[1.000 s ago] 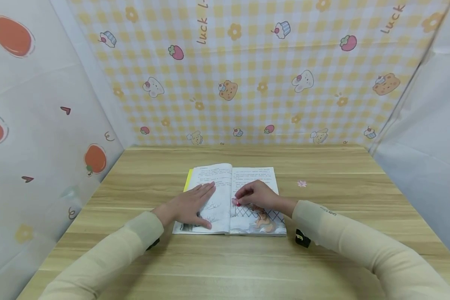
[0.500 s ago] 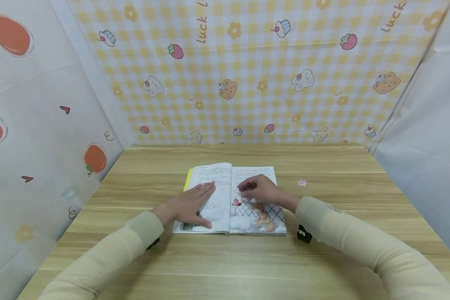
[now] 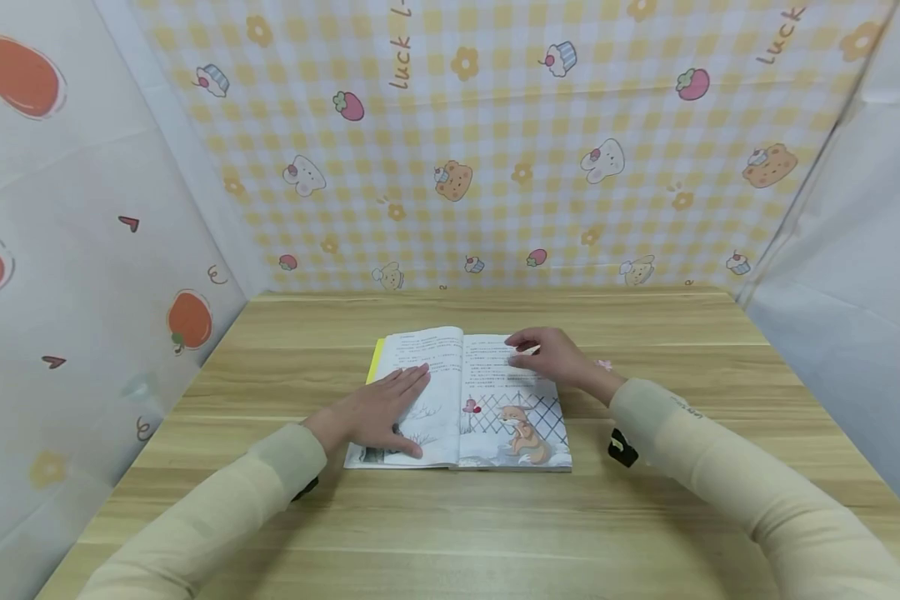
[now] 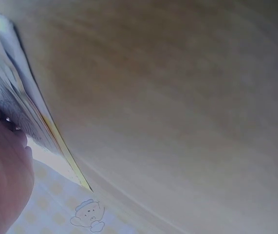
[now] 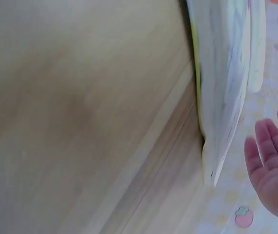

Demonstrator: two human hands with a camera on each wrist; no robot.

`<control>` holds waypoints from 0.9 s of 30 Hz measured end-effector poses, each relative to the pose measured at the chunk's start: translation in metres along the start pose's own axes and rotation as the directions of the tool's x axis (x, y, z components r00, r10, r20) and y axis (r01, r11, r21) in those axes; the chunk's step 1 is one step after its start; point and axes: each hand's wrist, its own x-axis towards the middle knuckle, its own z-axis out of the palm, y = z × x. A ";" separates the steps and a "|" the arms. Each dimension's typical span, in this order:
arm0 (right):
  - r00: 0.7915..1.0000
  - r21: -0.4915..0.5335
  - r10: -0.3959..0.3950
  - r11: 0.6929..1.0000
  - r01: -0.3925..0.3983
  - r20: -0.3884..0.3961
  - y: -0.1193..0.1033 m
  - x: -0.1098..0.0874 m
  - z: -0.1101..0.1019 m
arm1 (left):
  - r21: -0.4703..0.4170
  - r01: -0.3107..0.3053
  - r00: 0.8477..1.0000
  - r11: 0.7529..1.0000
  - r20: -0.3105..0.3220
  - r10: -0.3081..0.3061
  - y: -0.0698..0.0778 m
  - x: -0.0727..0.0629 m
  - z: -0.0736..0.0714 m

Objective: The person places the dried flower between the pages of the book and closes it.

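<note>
An open book (image 3: 495, 358) lies on the wooden table in the head view, with text above and a printed fox below on its right page. My left hand (image 3: 390, 408) rests flat on the left page, fingers spread. Above the upper part of the right page is my right hand (image 3: 555, 357), its fingers loosely bent and thumb apart, holding nothing that shows. On the right page near the fold is a small pink and red shape (image 3: 471, 406); I cannot tell whether it is printed or lying there. A pink flower (image 3: 605, 365) shows partly behind the right wrist.
The wooden table (image 3: 450, 533) reaches the checkered cloth (image 3: 450, 225) at the back, with white cloth walls on both sides. Under the right forearm shows a black wrist device (image 3: 622, 448). The book's yellow cover edge (image 4: 65, 151) shows in the left wrist view.
My right hand has moved from the pink and red shape near the fold up and right across the right page. That shape stays in place, now uncovered. The left hand has not moved.
</note>
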 end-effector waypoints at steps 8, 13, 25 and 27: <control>0.999 -0.318 -0.038 0.947 0.040 0.013 0.019 0.002 -0.008 | 0.002 0.012 1.000 1.000 0.012 -0.012 0.001 0.000 0.000; 0.993 -0.482 -0.079 0.869 0.114 0.092 0.027 0.000 -0.013 | 0.010 0.011 1.000 1.000 0.014 -0.011 0.002 0.000 -0.001; 0.976 -0.655 -0.002 0.741 0.147 0.217 0.044 0.000 -0.016 | 0.018 0.018 0.999 1.000 0.026 -0.019 0.002 0.001 -0.001; 0.974 -0.659 0.012 0.738 0.143 0.226 0.045 0.001 -0.016 | 0.013 0.020 1.000 1.000 0.024 -0.020 0.002 0.000 0.000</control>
